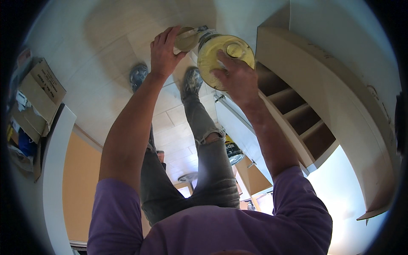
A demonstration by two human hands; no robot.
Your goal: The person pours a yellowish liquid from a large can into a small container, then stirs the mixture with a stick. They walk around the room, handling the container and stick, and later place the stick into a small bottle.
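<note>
My left hand (pixel 165 53) grips the edge of a round, flat beige piece (pixel 186 39) with fingers and thumb. A pale, smeared strip with a dark end (pixel 201 29) lies across its far right side; its kind is unclear. Close by on the right is a can with a round yellow top (pixel 211 53), which has a small raised circle toward its far edge. My right hand (pixel 236 76) lies on this top, index finger and thumb spread apart. Its other fingers are hidden. The can's side is mostly out of sight.
Right of the can is an open-fronted shelf unit (pixel 293 102) beside a long beige panel (pixel 323 68). Below stands a dark bucket (pixel 233 151) by my leg. An open cardboard box (pixel 44 91) with mixed items is at the left. My shoes (pixel 192 80) stand on the tiled floor (pixel 114 46).
</note>
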